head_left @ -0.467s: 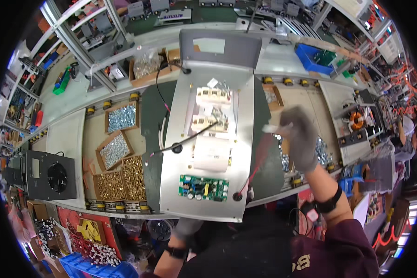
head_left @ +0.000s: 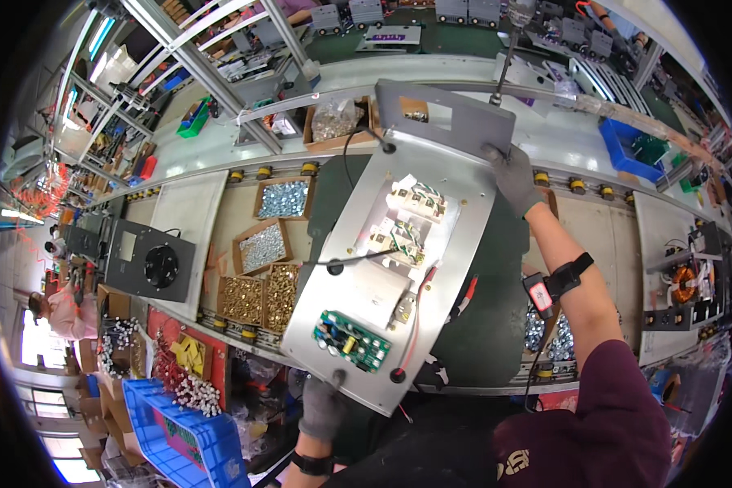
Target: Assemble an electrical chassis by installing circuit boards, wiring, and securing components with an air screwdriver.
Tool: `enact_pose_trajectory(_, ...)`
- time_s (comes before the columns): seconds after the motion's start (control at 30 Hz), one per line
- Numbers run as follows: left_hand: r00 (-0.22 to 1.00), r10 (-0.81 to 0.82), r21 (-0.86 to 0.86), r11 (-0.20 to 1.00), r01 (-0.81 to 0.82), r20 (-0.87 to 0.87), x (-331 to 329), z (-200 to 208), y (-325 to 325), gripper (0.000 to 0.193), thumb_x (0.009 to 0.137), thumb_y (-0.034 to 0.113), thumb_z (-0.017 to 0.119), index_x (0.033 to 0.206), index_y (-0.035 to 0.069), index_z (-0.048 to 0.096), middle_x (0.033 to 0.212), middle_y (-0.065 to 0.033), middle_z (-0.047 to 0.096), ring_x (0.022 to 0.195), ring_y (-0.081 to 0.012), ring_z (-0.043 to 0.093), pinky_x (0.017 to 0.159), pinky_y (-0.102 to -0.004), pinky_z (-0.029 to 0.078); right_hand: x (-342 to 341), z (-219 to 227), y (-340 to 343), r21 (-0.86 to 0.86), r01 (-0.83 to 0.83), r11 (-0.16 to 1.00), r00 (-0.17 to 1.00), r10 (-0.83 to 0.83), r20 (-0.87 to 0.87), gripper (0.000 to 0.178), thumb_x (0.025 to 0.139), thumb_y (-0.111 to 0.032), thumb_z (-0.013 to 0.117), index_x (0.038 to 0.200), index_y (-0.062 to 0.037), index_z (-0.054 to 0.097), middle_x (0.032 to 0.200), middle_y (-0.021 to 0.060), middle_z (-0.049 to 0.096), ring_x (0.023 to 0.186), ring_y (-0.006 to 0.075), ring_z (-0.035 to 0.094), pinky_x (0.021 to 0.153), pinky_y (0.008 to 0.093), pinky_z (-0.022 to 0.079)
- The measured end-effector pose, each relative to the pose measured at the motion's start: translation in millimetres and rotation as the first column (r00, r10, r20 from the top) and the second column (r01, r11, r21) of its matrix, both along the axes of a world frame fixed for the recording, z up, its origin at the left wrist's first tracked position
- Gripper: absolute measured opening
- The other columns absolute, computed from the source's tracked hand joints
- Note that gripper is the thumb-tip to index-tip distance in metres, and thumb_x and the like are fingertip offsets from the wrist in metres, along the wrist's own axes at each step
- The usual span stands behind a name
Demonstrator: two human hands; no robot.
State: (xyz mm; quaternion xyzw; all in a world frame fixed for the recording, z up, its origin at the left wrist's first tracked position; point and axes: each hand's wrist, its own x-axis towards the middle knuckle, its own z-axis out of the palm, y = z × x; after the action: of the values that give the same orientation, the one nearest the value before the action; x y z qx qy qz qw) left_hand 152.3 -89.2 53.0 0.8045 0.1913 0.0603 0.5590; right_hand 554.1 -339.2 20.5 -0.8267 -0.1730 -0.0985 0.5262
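So, the metal case (head_left: 333, 297) sits askew over the green mat (head_left: 496, 325). Right hand (head_left: 515, 179) is clutching its end wall (head_left: 442, 120) toward the mat's far side; left hand (head_left: 324, 411) grips the bottom edge just off the mat's near side.

Pale lettering (head_left: 513, 464) on the maroon shirt (head_left: 598, 415), not clearly legible

Electronics assembly workshop: yellow rollers (head_left: 577, 186), boxed fasteners (head_left: 281, 294) (some brass-coloured), a green circuit board (head_left: 351, 342).
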Motion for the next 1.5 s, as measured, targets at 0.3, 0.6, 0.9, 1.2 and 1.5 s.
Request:
enact_pose_trajectory(0.3, 0.96, 0.067, -0.472, 0.86, -0.193, -0.27, 88, -14, 166, 0.036, 0.084, 0.009, 0.054, 0.116, -0.006, 0.046, 0.1, -0.0111, 0.06, 0.085, -0.0211, 0.061, 0.072, -0.0338, 0.052, -154, 0, -21, -0.128, 0.473, 0.872, 0.881, -0.465, 0.089, 0.027, 0.087, -0.026, 0.057, 0.098, -0.0018, 0.061, 0.079, 0.0177, 0.063, 0.071, 0.0322, 0.061, 0.064, 0.0375, 0.045)
enact_pose_trajectory(0.6, 0.935, -0.246, -0.439, 0.891, 0.115, -0.254, 221, -32, 209, 0.034, 0.088, 0.019, 0.055, 0.114, -0.002, 0.053, 0.094, -0.0068, 0.063, 0.081, -0.0138, 0.059, 0.072, -0.0269, 0.047, -255, 0, -5, -0.181, 0.629, 0.756, 0.775, -0.629, 0.062, 0.032, 0.081, -0.028, 0.066, 0.095, 0.0005, 0.061, 0.07, 0.0114, 0.062, 0.06, 0.0208, 0.059, 0.058, 0.0313, 0.044)
enact_pose_trajectory(0.9, 0.918, -0.352, -0.489, 0.843, 0.225, -0.183, 160, -32, 206, 0.043, 0.089, 0.027, 0.057, 0.118, -0.003, 0.047, 0.1, -0.0091, 0.06, 0.084, -0.0177, 0.061, 0.07, -0.0305, 0.052, -271, -70, -5, -0.133, 0.527, 0.839, 0.827, -0.543, -0.145, 0.046, 0.077, -0.016, 0.064, 0.117, -0.0004, 0.048, 0.101, 0.0203, 0.059, 0.096, 0.0328, 0.058, 0.083, 0.037, 0.046)
enact_pose_trajectory(1.2, 0.942, -0.286, -0.514, 0.842, 0.161, -0.174, 158, 9, 201, 0.04, 0.092, 0.03, 0.052, 0.112, -0.005, 0.05, 0.096, -0.0111, 0.061, 0.086, -0.0192, 0.061, 0.069, -0.0317, 0.05, -242, -88, -25, -0.286, 0.374, 0.882, 0.869, -0.441, -0.224, 0.038, 0.07, -0.007, 0.055, 0.107, 0.0011, 0.056, 0.104, 0.0243, 0.06, 0.102, 0.0384, 0.056, 0.085, 0.0396, 0.045)
enact_pose_trajectory(1.5, 0.614, -0.312, -0.425, 0.904, -0.042, -0.725, 251, 57, 239, 0.041, 0.093, 0.036, 0.041, 0.105, -0.002, 0.052, 0.088, -0.0208, 0.058, 0.063, -0.0275, 0.06, 0.054, -0.0401, 0.055, -221, 67, -38, -0.768, -0.02, 0.641, 0.874, -0.361, -0.324, 0.026, 0.071, -0.017, 0.055, 0.087, 0.0025, 0.063, 0.071, 0.0229, 0.06, 0.074, 0.0402, 0.06, 0.07, 0.0459, 0.048)
